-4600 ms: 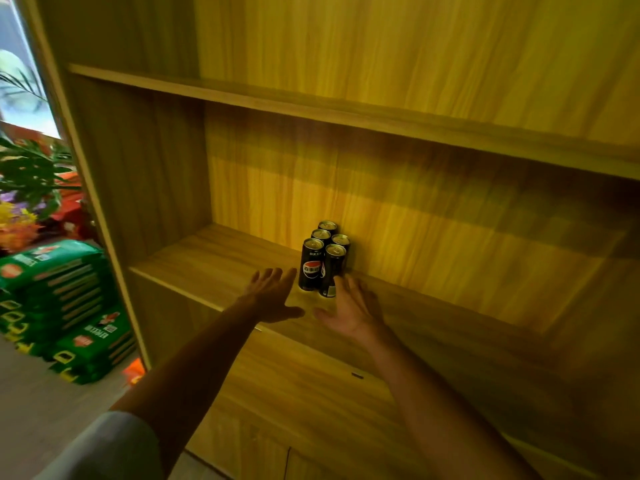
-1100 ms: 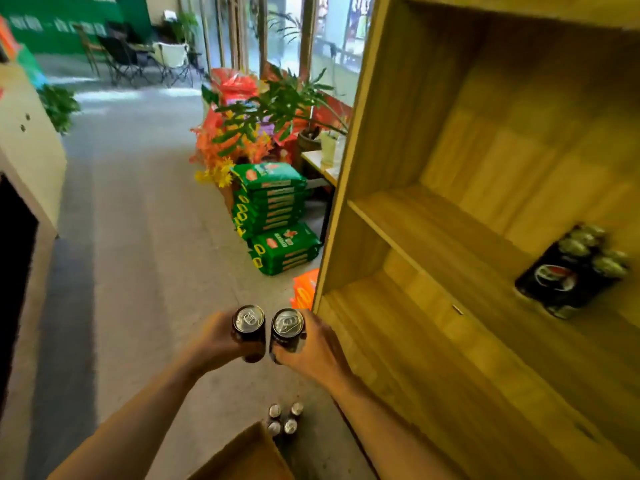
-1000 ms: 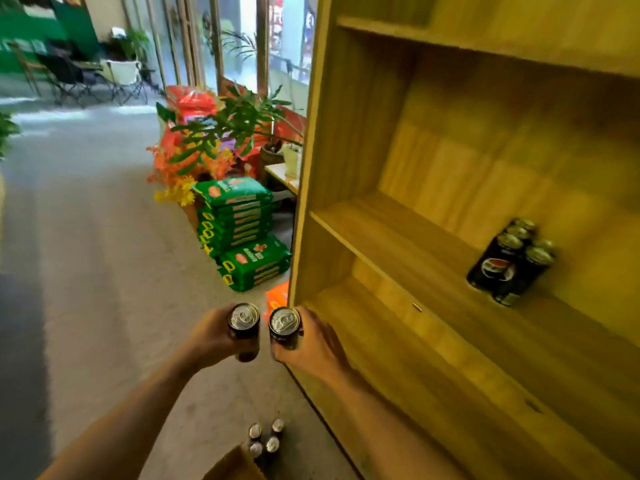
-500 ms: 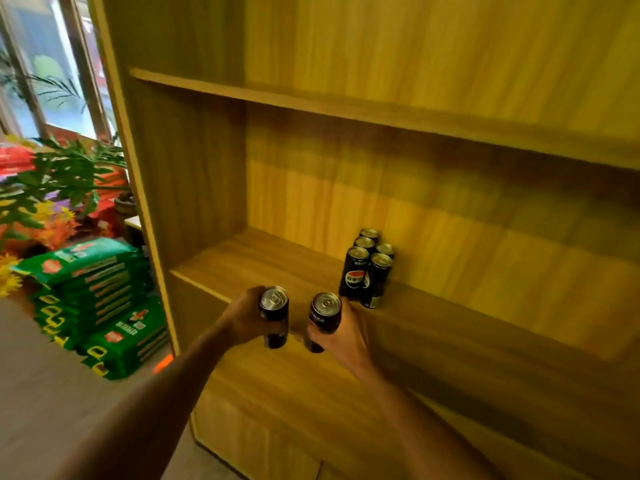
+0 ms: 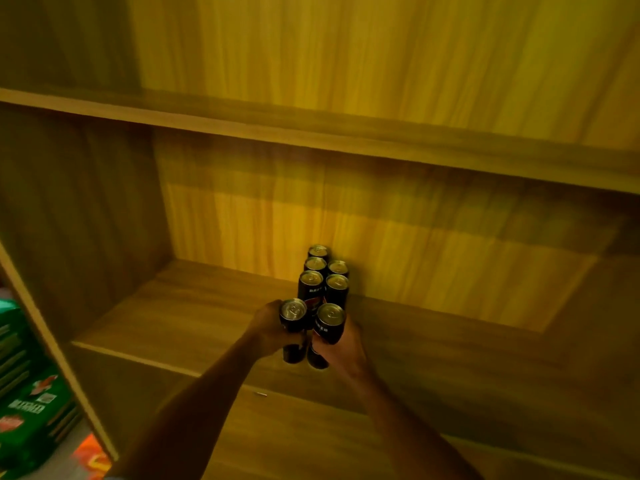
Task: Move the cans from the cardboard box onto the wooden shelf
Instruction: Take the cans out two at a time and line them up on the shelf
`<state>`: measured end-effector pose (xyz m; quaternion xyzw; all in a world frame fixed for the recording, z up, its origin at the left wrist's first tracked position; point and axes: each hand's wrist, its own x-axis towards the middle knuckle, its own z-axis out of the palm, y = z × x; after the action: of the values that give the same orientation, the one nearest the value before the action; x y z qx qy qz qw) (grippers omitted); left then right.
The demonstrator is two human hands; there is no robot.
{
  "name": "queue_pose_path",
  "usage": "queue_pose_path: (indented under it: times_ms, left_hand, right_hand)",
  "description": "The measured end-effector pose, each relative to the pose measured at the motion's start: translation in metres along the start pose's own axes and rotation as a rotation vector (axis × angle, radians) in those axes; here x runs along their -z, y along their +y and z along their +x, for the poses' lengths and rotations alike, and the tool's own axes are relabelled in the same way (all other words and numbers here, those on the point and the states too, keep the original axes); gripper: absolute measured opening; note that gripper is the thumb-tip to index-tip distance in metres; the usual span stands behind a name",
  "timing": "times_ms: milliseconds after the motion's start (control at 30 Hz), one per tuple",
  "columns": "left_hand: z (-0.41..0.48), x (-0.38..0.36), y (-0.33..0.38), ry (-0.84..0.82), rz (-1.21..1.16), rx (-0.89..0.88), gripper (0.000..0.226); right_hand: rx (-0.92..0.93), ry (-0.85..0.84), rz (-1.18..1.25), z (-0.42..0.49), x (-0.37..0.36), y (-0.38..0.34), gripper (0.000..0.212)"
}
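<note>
Several black cans stand in a tight cluster near the back panel of the wooden shelf. My left hand grips one black can and my right hand grips another black can. Both held cans are upright, side by side, just in front of the cluster, over the shelf board. I cannot tell whether their bottoms touch the board. The cardboard box is out of view.
An upper shelf board runs across above the cans. The cabinet's left side panel stands at the left. Green stacked bags lie on the floor outside the cabinet at the lower left.
Both hands have carried their cans forward from the shelf's front edge up to the cluster of standing cans. The view has swung from the floor toward the shelf.
</note>
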<state>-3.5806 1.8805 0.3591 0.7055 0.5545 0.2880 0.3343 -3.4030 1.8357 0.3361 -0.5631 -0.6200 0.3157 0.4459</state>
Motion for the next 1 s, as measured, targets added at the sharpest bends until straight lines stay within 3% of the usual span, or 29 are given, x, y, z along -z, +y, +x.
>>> queue_pose_path:
  times_ms: [267,533,1000]
  left_hand:
    - [0.027,-0.007,0.009,-0.043,-0.021,-0.013,0.044]
    - [0.046,-0.009,-0.007,-0.040,-0.023,0.047,0.074]
    - [0.040,-0.011,-0.002,0.007,-0.029,0.088,0.068]
  right_hand:
    - [0.022,0.033,0.033,0.015,0.013,0.012,0.056]
    - [-0.016,0.079,0.016,0.029,0.018,0.012,0.049]
    - [-0.078,0.090,-0.102,0.042,0.015,0.028,0.047]
